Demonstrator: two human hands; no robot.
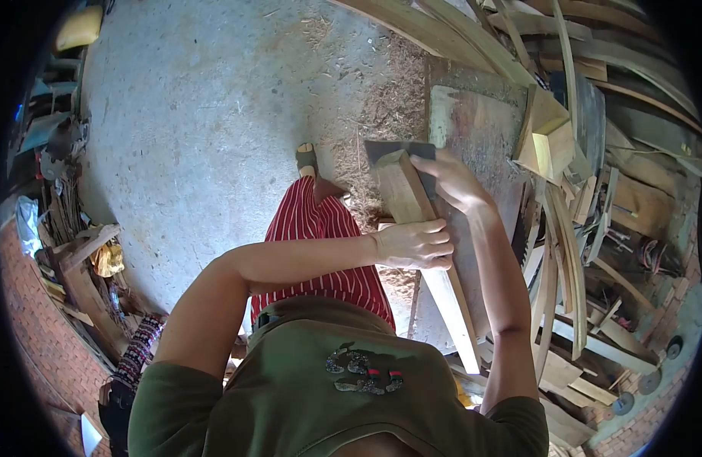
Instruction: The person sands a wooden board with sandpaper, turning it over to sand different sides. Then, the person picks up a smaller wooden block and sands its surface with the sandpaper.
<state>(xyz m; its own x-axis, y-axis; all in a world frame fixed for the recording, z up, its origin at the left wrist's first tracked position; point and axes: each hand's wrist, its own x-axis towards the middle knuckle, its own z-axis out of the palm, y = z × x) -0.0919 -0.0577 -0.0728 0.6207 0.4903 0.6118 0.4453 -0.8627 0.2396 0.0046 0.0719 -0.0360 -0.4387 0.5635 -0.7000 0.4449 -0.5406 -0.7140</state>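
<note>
A long tapered piece of wood [402,186] lies at a slant in front of me, its narrow pale end pointing back toward my body. My left hand [415,244] is wrapped over its middle, fingers closed on it. At the wide far end, a dark grey sheet of sandpaper [381,148] sits against the wood and shows on both sides of it. My right hand [451,180] pinches the sandpaper by its right side, thumb and fingers pressed together, close to the wood's edge. Part of the sheet is hidden behind the wood.
A worn workbench board [473,114] lies under the wood. Angled wooden pieces [547,141] stand on its right, beside stacked planks [572,259]. Shavings [393,99] cover the concrete floor [191,137] along the bench. Scrap wood [84,263] lines the left wall.
</note>
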